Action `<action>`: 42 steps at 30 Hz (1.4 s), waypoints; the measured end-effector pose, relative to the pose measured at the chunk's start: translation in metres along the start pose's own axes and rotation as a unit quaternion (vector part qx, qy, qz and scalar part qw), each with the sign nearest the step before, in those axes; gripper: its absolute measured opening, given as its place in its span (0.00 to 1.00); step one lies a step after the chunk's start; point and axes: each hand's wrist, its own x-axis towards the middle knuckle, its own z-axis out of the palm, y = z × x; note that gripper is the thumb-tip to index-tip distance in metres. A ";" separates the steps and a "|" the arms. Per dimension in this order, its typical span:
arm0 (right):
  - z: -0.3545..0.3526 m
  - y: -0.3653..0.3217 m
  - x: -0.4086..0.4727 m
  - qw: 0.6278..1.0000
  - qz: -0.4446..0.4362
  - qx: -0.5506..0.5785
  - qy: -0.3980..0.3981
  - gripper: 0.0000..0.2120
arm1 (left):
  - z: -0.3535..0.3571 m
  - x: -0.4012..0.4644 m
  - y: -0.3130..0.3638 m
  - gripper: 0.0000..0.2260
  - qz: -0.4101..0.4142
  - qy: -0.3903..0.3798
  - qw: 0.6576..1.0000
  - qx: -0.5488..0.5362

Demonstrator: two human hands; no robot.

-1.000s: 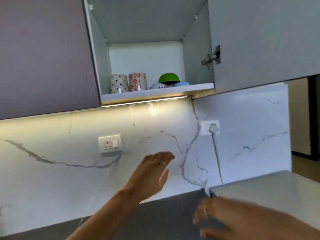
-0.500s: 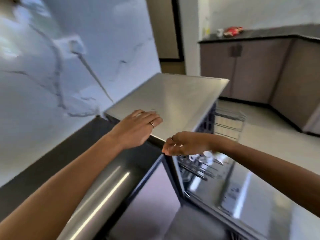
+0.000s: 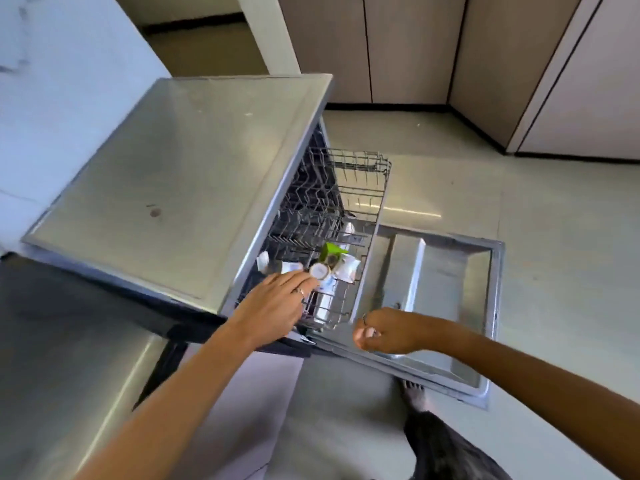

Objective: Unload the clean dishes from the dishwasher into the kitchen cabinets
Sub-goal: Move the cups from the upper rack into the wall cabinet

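The steel dishwasher stands open with its door folded down flat. Its wire rack is pulled part way out. In the rack's near end lie several white cups, a green item and a small round white piece. My left hand reaches over the rack's near corner, fingers straight, tips by the white cups. My right hand hovers over the door's near edge with loosely curled fingers that hold nothing.
A dark counter runs at the left beside the dishwasher. Brown floor cabinets line the far wall and right side. My bare foot stands on the pale floor just below the door's corner.
My view has swung from the open wall cabinet down to the dishwasher. My left hand has gone from the dishwasher's top to the rack; my right hand has dropped over the door.
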 end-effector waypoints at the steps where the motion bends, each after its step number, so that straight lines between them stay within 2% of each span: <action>1: 0.002 0.010 0.003 1.000 0.002 0.007 -0.001 0.16 | 0.014 0.003 0.002 0.23 -0.014 -0.011 1.000 -0.025; 5: 0.009 0.038 0.020 0.999 0.009 0.038 -0.025 0.11 | 0.060 0.009 0.010 0.23 -0.136 -0.119 0.977 -0.116; 8: 0.011 0.050 0.041 0.998 0.001 0.055 -0.027 0.15 | 0.080 0.015 0.007 0.24 -0.214 -0.136 0.955 -0.151; 11: 0.005 0.056 0.065 0.999 -0.005 0.040 -0.016 0.11 | 0.091 0.019 0.001 0.24 -0.257 -0.132 0.942 -0.171; 16: -0.025 0.060 0.116 0.998 0.001 0.024 0.051 0.12 | 0.115 0.030 -0.012 0.25 -0.341 -0.107 0.907 -0.222; 22: -0.041 0.074 0.170 0.987 0.019 0.004 0.159 0.14 | 0.149 0.037 -0.026 0.25 -0.417 -0.039 0.870 -0.261; 26: -0.041 0.079 0.203 0.983 0.009 0.001 0.185 0.17 | 0.166 0.044 -0.034 0.23 -0.437 0.022 0.858 -0.268; 30: -0.045 0.087 0.249 0.978 0.064 -0.048 0.191 0.28 | 0.178 0.052 -0.041 0.21 -0.455 0.054 0.844 -0.279; 34: -0.038 0.104 0.279 0.980 0.076 -0.089 0.161 0.21 | 0.190 0.063 -0.049 0.20 -0.487 0.070 0.824 -0.280; 37: -0.031 0.119 0.287 0.979 0.074 -0.065 0.181 0.21 | 0.204 0.075 -0.070 0.22 -0.535 0.074 0.784 -0.307; 42: -0.038 0.121 0.286 0.982 0.045 -0.069 0.169 0.25 | 0.215 0.100 -0.119 0.25 -0.652 0.070 0.652 -0.381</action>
